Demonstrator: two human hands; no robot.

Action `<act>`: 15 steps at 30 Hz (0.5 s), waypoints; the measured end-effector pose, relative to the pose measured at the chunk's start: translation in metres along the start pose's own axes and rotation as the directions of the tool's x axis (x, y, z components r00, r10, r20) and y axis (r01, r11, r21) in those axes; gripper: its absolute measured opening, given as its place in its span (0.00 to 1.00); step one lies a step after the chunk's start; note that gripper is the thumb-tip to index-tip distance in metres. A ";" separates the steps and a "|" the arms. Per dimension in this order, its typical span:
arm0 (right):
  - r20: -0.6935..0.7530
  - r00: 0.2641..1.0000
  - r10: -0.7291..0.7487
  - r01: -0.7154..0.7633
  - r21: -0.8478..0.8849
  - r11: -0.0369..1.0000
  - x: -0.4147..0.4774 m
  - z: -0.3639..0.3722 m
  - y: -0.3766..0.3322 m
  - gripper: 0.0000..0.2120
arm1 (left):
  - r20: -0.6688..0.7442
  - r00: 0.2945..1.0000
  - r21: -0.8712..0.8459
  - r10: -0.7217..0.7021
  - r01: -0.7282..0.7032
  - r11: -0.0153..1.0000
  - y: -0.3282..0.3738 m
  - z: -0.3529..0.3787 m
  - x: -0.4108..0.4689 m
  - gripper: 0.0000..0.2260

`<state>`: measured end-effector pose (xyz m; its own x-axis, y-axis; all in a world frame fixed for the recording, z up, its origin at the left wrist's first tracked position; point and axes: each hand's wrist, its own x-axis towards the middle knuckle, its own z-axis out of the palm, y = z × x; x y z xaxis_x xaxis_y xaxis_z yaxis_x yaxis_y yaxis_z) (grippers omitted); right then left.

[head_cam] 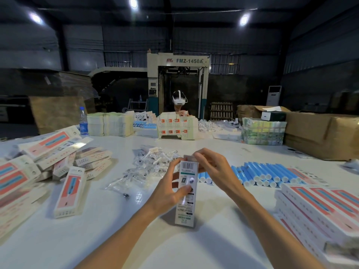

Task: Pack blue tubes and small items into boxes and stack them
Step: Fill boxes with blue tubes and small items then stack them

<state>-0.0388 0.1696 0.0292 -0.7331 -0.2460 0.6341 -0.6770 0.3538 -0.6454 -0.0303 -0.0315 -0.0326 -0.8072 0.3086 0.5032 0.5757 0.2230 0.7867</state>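
Note:
A long white box [186, 206] with a barcode and printed back stands tilted over the white table [116, 230], its back side toward me. My left hand [168, 188] grips its middle, thumb across the front. My right hand [210, 168] pinches the flap at its top end. A row of blue tubes [260, 174] lies just behind to the right. Small items in clear plastic bags [147, 166] are heaped behind to the left. A loose pile of packed boxes [48, 162] with pink and blue fronts fills the left side.
Flat stacked boxes [320, 208] sit at the right edge. Across the table a person [179, 103] in a white headset sits behind more box stacks [176, 128]. A water bottle [83, 121] stands far left, brown cartons [320, 133] far right.

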 end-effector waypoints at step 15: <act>-0.038 0.964 0.264 -0.241 0.301 0.923 0.001 0.007 -0.016 0.05 | 0.017 1.000 0.007 -0.010 0.010 1.000 0.002 0.000 -0.002 0.34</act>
<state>-0.0296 0.1574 0.0370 -0.8828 -0.1096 0.4568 -0.4677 0.1144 -0.8765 -0.0277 -0.0315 -0.0317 -0.8107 0.3221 0.4890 0.5685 0.2328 0.7891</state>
